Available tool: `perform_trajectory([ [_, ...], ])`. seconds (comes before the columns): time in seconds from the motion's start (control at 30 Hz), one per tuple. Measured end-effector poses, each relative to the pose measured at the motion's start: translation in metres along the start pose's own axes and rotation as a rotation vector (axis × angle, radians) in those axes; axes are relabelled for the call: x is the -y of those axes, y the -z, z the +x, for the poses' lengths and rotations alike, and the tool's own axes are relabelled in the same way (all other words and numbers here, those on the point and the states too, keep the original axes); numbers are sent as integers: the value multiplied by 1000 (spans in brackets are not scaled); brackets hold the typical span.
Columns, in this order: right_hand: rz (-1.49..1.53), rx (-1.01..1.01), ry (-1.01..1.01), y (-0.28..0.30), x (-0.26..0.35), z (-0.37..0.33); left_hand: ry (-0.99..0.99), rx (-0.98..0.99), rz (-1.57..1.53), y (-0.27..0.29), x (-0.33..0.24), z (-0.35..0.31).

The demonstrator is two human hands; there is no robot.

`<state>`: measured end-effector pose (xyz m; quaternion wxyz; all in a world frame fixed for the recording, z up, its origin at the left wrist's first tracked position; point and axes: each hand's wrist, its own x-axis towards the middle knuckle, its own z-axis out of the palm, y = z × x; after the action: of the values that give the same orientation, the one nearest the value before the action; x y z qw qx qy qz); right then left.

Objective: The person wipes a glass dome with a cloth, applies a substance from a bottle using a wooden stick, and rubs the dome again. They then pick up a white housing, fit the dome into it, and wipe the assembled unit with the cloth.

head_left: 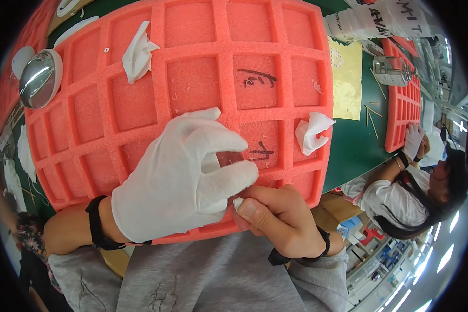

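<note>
My left hand [184, 171], in a white glove, curves over the front of a red foam tray [223, 86]. Its fingers bend around a smooth white-edged piece [211, 164] that is mostly hidden beneath the palm. My right hand [275, 216] is bare and closed, close beside the gloved thumb. Between its thumb and forefinger pokes out a small white tip [237, 203], too small to name surely. One crumpled white cloth [139, 54] lies in the tray's upper left, and another white cloth [313, 133] rests at its right edge.
A shiny silver dome [40, 78] with a white rim sits at the tray's left edge. On the green table [353, 151] are thin sticks [370, 117], a yellow sheet [346, 78] and a glass jar [392, 71]. At right, another person [405, 192] works by a second red tray [403, 109].
</note>
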<state>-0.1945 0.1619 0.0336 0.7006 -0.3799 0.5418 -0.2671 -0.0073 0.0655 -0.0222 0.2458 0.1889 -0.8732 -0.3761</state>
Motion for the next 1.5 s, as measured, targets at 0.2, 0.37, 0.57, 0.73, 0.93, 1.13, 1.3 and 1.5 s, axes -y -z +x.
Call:
perform_trajectory([
  [0.2,39,-79,28,-8,-6,0,-9,-16,33,0,-1,1],
  [0.37,78,-52,15,-5,-5,-1,-35,-4,77,1,-2,0],
  [0.57,95,-21,38,-5,-14,-2,-18,-13,35,2,-2,-1],
  [0.73,106,-40,-30,-7,-7,-3,-22,-24,69,-2,-2,-3],
  [0.93,125,-96,-78,-11,-1,-3,-22,12,45,0,-3,-2],
  [1.13,145,-108,-81,-5,-14,2,14,-43,61,-2,-4,-2],
  [1.3,84,8,48,-2,-15,2,96,21,-26,6,-7,-5],
  [1.5,-15,-9,93,-4,-15,-1,35,36,25,5,-6,-5],
])
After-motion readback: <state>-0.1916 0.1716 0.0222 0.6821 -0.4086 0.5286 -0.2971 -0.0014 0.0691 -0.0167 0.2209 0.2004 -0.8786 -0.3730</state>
